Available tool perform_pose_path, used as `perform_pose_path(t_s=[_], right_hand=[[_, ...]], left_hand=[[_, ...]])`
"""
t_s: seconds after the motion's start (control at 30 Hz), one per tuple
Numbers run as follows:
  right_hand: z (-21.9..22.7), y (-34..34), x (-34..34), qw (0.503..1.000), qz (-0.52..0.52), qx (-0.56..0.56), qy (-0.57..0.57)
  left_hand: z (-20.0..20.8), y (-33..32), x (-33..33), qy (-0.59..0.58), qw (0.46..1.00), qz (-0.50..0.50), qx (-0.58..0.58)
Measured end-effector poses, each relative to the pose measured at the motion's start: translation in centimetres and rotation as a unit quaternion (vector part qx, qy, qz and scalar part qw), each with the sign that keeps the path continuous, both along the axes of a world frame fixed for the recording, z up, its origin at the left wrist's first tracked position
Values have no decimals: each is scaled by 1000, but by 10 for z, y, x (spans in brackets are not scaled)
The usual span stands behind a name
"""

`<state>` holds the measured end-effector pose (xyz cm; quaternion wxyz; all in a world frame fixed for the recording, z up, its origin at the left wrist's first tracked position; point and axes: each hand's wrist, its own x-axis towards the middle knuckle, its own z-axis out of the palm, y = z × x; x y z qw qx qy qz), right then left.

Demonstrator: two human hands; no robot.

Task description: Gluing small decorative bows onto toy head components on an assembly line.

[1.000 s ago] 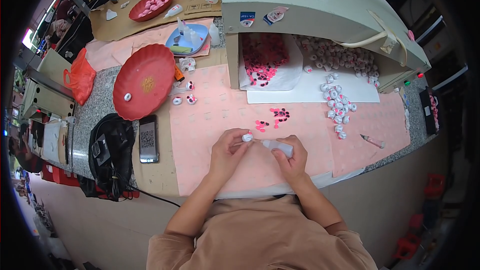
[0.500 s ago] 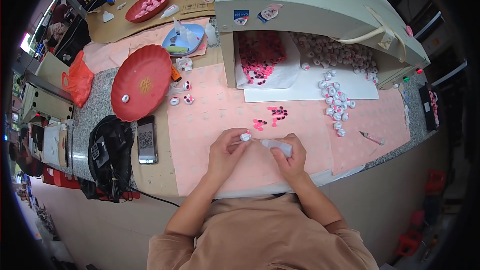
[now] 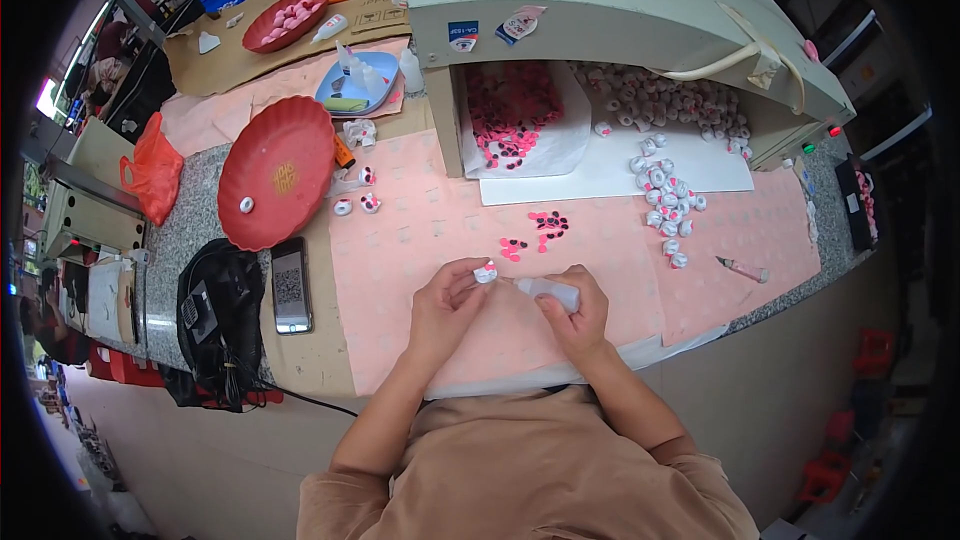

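Observation:
Between the fingertips of my left hand (image 3: 447, 302) is a small white figurine head (image 3: 486, 273) with pink on it. My right hand (image 3: 583, 312) grips a translucent squeeze bottle (image 3: 553, 292), its thin nozzle pointing left at the figurine head and close to it. From here I cannot tell whether the tip touches. Just beyond my hands, small pink and black pieces (image 3: 548, 225) lie loose on the pink cloth (image 3: 400, 240). Farther right, a cluster of white figurine heads (image 3: 668, 198) spreads out from a grey metal box.
The grey box (image 3: 600, 15) holds many more heads and a heap of pink pieces (image 3: 510, 115). At left are a red scalloped tray (image 3: 278, 170), a phone (image 3: 292, 285), a black bag (image 3: 222, 325) and a blue tray (image 3: 358, 80) of bottles. A small tube (image 3: 742, 269) lies right.
The whole view has shifted slightly, moving the bench a little left in the picture. Both hands keep nearly the same pose, with the figurine head and the bottle still held.

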<state>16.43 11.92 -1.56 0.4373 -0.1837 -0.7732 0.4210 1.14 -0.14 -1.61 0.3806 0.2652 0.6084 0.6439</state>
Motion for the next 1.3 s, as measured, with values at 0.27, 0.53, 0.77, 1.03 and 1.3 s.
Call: perform_pose_path(t_s=[0.27,0.53,0.77,1.03,1.3], right_hand=[[1,0,4,1000,-13,-10,-21],[2,1,3,998,11,-36,-44],[9,12,-24,978,24,-142,-150],[41,17,-39,942,52,41,-328],[44,24,-50,923,123,89,-353]], left_hand=[[-6,-3,0,-10,1000,3,1],[-8,2,-3,-2,1000,5,18],[8,-12,-22,-122,988,79,59],[-16,-8,-13,-194,969,53,140],[-9,-17,-26,-177,973,51,136]])
